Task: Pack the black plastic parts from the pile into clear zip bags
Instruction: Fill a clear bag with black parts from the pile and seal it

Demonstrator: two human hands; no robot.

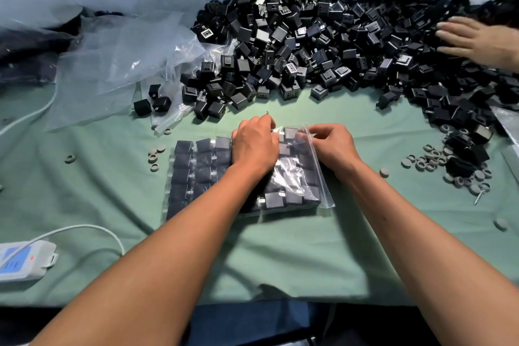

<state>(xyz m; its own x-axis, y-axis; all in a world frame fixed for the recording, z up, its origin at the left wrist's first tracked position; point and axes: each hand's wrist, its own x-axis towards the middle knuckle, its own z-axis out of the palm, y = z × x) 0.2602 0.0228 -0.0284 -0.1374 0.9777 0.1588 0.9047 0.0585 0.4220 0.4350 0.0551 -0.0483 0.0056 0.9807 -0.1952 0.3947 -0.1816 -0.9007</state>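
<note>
A: Where does it stand?

B: The left hand [254, 143] lies over the far end of the right-hand zip bag [292, 177], fingers curled down at its mouth. The right hand [332, 146] pinches the same open edge just beside it, fingers bent on the plastic. My guess is the seal is about to be pressed shut.

A: And the parts?

B: Rows of them fill that bag under both palms. A second full bag [196, 174] lies touching it, just left of the left wrist. The pile [323, 42] spreads beyond the fingertips and round past the right hand.

A: What could go wrong?

B: The top row sits right up at the mouth, under the fingers. If one part pokes across the seal, the strip may not close, or it may pop open when lifted. The bag also looks full, so pressing hard could push parts out.

A: Anything else close by?

B: Another person's hand [477, 39] rests flat on the pile, far right. Grey rings [438, 160] lie scattered right of the right hand, empty bags [118, 64] far left, a power strip [22, 260] near the left elbow.

A: Any writing or brand?

B: None I can read; the strip's blue panel is too blurred.
</note>
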